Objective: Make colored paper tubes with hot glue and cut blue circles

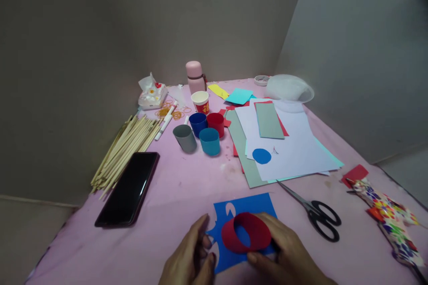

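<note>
A red paper ring [246, 232] stands on a blue sheet of paper [225, 256] that has curved pieces cut from its left side. My right hand [284, 249] grips the ring's right side, thumb in front and fingers behind. My left hand [192, 251] is beside the sheet's left edge, its thumb and forefinger apart and the other fingers partly curled, with nothing seen in it. To the right lie scissors [317, 213] with black handles. Farther off stand grey [186, 139], dark blue [198, 124], red [216, 124] and light blue [210, 142] paper tubes.
At left lie a phone [129, 189] and a bundle of wooden sticks [132, 144]. Paper sheets [290, 156] and a blue paper disc [261, 156] are at right. A paper cup [200, 102], pink flask [195, 76], tissue pack [152, 95] and clear plastic bowl [289, 89] stand behind.
</note>
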Demonstrator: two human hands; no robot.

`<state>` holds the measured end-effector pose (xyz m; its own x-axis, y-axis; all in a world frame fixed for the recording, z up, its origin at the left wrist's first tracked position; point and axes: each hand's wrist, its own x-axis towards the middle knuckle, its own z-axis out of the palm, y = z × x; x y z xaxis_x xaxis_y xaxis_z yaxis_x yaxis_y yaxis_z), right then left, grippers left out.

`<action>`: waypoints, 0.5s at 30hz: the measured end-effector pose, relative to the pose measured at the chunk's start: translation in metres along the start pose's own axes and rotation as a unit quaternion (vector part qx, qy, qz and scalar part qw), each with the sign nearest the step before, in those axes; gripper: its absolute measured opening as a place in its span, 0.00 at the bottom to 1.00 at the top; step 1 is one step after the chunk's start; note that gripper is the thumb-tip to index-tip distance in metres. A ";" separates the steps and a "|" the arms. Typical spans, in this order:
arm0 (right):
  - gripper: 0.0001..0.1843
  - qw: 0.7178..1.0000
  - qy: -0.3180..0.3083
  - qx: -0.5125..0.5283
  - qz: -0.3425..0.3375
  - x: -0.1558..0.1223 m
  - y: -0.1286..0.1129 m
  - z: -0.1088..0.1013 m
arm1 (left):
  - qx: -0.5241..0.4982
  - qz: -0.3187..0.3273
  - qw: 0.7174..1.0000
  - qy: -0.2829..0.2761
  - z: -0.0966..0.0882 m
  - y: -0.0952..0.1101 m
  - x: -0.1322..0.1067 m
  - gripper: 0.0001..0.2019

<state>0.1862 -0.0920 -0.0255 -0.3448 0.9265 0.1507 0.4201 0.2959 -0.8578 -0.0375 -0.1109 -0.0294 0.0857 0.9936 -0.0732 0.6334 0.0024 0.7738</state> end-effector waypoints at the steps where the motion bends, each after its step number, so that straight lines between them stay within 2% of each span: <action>1: 0.19 1.000 0.002 0.006 0.003 0.000 0.001 0.000 | 0.019 0.004 1.000 0.003 0.001 0.001 0.001 0.21; 5: 0.16 0.999 0.005 0.018 0.028 0.001 0.002 0.002 | 0.133 0.060 0.988 0.054 0.002 0.007 0.004 0.21; 8: 0.13 0.999 0.009 0.017 0.039 0.000 0.001 0.001 | 0.215 0.062 0.969 0.102 -0.004 0.011 0.001 0.23; 11: 0.12 0.999 0.013 0.016 0.036 -0.002 0.000 0.000 | 0.254 0.066 0.956 0.129 -0.015 0.011 -0.002 0.23; 15: 0.16 1.000 0.012 -0.001 0.009 -0.002 -0.002 0.000 | 0.294 0.113 0.933 0.171 -0.025 0.005 -0.003 0.24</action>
<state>0.1861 -0.0950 -0.0239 -0.3180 0.9366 0.1473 0.4283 0.2806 -0.8590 -0.0534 -0.1110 -0.0096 0.0822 0.9391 0.3335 0.9501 -0.1749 0.2582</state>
